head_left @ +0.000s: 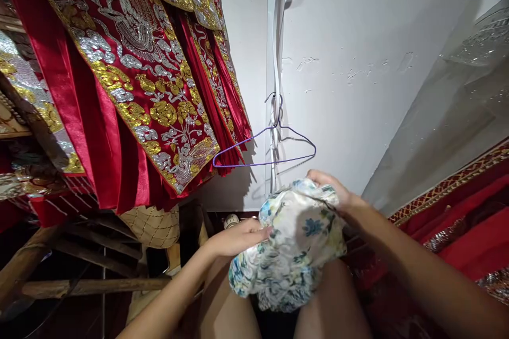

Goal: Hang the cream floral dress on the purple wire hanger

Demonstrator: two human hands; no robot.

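A white garment with blue, green and yellow flowers point(296, 233) is bunched up in front of my lap. My left hand point(248, 235) grips its left side, thumb on top of the cloth. At the upper right, my right hand point(328, 185) is closed on its edge, with part of the fingers hidden behind the fabric. Above the garment a thin purple hanger point(258, 164) hangs from a white strap point(277, 53) on the wall, with nothing on it. The garment's exact kind cannot be made out in its gathered state.
Red embroidered costumes point(159, 85) with gold and silver sequins hang at the left, close to the hanger. Below them stand a wooden frame point(91, 287) and a woven bag point(153, 225). Red garments point(457, 222) and clear plastic sheeting point(445, 95) are on the right.
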